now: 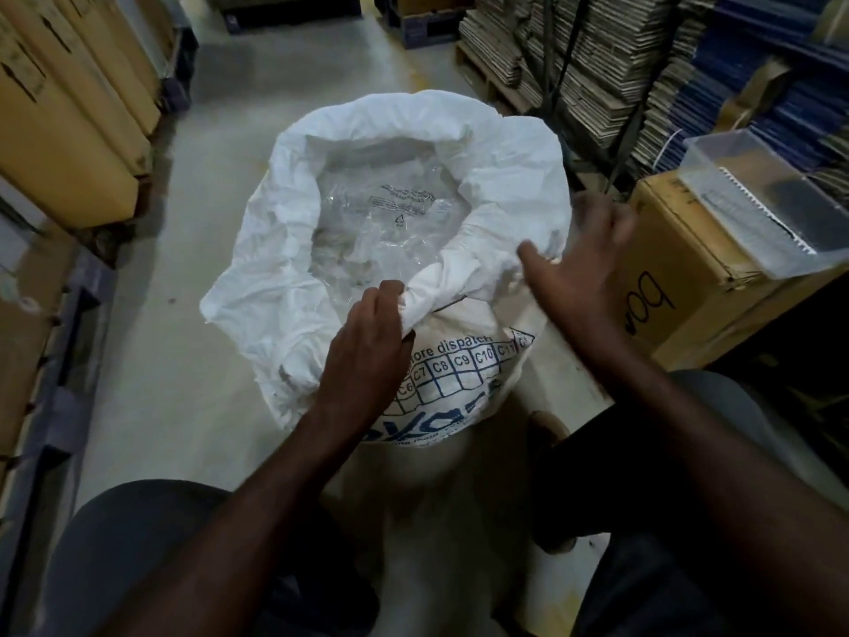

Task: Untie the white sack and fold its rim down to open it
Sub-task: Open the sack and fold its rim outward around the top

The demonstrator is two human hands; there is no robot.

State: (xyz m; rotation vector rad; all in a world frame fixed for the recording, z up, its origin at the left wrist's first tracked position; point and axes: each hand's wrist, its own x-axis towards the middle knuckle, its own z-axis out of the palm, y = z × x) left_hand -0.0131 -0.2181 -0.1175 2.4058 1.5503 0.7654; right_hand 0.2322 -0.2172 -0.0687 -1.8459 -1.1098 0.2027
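White sack [464,360]: "dispatch", grid cells C6–C10. Cardboard box [680,287]: letters "bo".

- Woven white sack [459,232]: plain white on its turned-down rim; its near wall carries blue lettering and a blue grid of labelled squares.
- Clear plastic bags [386,223], inside the sack: transparent, with small dark print.
- Brown cardboard box [689,287], right of the sack: black lettering.
- Tan cartons [69,131], left of the sack: black marks.
- Concrete floor [161,360], around the sack: pale grey.
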